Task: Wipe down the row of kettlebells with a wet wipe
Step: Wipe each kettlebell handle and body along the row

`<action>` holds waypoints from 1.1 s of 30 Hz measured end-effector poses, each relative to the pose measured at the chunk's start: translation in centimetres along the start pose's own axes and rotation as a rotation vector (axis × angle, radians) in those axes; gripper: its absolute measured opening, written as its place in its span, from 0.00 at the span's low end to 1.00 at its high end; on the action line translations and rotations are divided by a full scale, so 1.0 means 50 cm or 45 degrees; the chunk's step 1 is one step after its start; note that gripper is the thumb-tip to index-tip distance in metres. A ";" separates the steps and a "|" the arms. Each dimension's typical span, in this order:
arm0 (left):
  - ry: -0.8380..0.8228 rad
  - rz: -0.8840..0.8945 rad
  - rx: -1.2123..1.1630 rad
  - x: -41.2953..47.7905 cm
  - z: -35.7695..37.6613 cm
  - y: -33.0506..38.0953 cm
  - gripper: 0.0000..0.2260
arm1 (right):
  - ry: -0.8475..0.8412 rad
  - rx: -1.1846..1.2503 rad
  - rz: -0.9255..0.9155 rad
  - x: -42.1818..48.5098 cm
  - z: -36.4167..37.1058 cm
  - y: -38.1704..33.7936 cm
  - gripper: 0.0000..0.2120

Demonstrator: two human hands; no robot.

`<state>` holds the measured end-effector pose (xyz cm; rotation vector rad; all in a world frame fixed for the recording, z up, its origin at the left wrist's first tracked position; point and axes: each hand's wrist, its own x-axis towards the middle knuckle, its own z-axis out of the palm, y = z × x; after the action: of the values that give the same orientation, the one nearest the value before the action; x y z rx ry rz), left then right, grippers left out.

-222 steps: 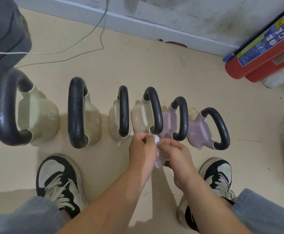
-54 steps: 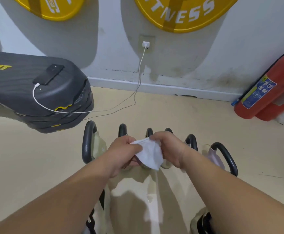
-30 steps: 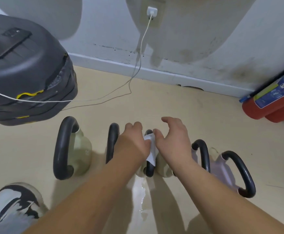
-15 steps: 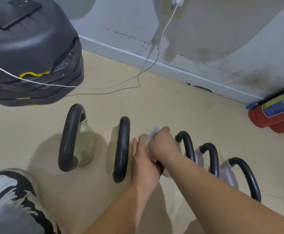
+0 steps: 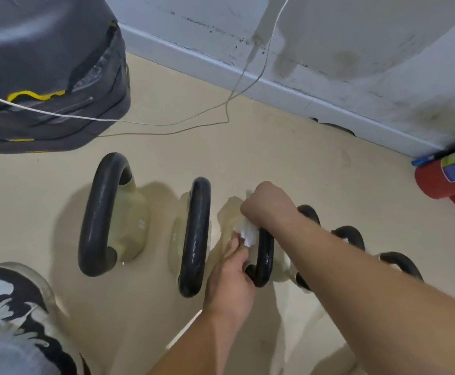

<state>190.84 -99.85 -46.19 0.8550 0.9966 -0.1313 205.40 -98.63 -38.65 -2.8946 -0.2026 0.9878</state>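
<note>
Several kettlebells with black handles stand in a row on the beige floor. The two at the left are cream: a large kettlebell (image 5: pixel 104 212) and a second kettlebell (image 5: pixel 196 234). My right hand (image 5: pixel 268 204) grips a white wet wipe (image 5: pixel 248 235) around the top of the third kettlebell's handle (image 5: pixel 264 255). My left hand (image 5: pixel 231 277) rests against that kettlebell's left side, fingers reaching up to the wipe. My right forearm hides much of the further kettlebells (image 5: pixel 351 236) to the right.
A black stack of weight plates (image 5: pixel 45 77) stands at the far left, with a white cable (image 5: pixel 139 123) running from it across the floor to the wall. A red fire extinguisher (image 5: pixel 448 180) lies at the right. My left shoe (image 5: pixel 9 307) is at the lower left.
The wipe was unfolded with both hands, then brought down onto the third kettlebell. My right hand has slid the wipe back along its handle while my left hand steadies the body.
</note>
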 end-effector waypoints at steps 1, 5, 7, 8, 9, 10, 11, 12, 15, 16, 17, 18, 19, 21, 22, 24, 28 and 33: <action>0.021 0.065 0.026 -0.002 -0.005 -0.001 0.27 | 0.126 0.126 -0.024 -0.026 0.019 0.017 0.07; -0.025 0.443 0.655 -0.027 -0.019 -0.006 0.12 | 0.420 0.425 -0.175 -0.144 0.111 0.072 0.14; -0.124 0.471 0.735 -0.036 -0.021 -0.006 0.13 | 0.356 0.496 -0.185 -0.181 0.138 0.089 0.19; -0.129 0.463 0.675 -0.043 -0.024 -0.001 0.13 | 0.302 0.517 -0.176 -0.195 0.143 0.094 0.20; -0.097 0.443 0.712 -0.042 -0.024 0.000 0.12 | 0.263 0.502 -0.171 -0.203 0.145 0.097 0.21; -0.105 0.485 0.787 -0.043 -0.028 0.004 0.12 | 0.235 0.463 -0.158 -0.204 0.141 0.098 0.23; -0.116 0.538 0.957 -0.044 -0.030 0.007 0.12 | 0.223 0.424 -0.153 -0.197 0.134 0.096 0.25; -0.072 0.609 1.089 -0.042 -0.033 0.006 0.10 | 0.239 0.361 -0.153 -0.182 0.123 0.089 0.24; -0.131 0.379 0.788 -0.043 -0.026 0.009 0.24 | 0.211 0.043 -0.105 -0.104 0.061 0.053 0.10; -0.078 0.356 0.706 -0.042 -0.028 0.009 0.33 | 0.130 -0.053 -0.086 -0.070 0.035 0.035 0.06; -0.062 0.268 0.596 -0.035 -0.026 0.015 0.37 | 0.012 -0.195 -0.087 -0.039 0.013 0.016 0.03; -0.056 0.238 0.529 -0.035 -0.029 0.029 0.39 | -0.108 -0.325 -0.083 -0.010 -0.001 0.001 0.01; -0.070 0.223 0.507 -0.031 -0.026 0.032 0.40 | -0.193 -0.456 -0.072 0.012 -0.008 -0.013 0.02; -0.029 0.252 0.587 -0.039 -0.027 0.026 0.40 | -0.268 -0.561 -0.063 0.051 -0.005 -0.027 0.06; -0.085 0.346 0.673 -0.036 -0.029 0.010 0.38 | -0.279 -0.562 -0.051 0.064 -0.002 -0.027 0.09; -0.115 0.285 0.727 -0.032 -0.029 0.012 0.32 | -0.263 -0.481 0.005 0.070 -0.005 -0.029 0.12; -0.098 0.395 0.907 -0.040 -0.030 0.007 0.39 | -0.184 -0.001 0.104 0.044 -0.005 -0.009 0.13; -0.135 0.402 1.120 -0.031 -0.044 0.017 0.30 | 0.300 0.636 -0.102 -0.088 0.065 0.053 0.01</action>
<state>188.86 -98.18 -45.03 1.7756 0.6718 -0.3535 200.21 -101.81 -38.86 -2.4884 -0.0450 0.5731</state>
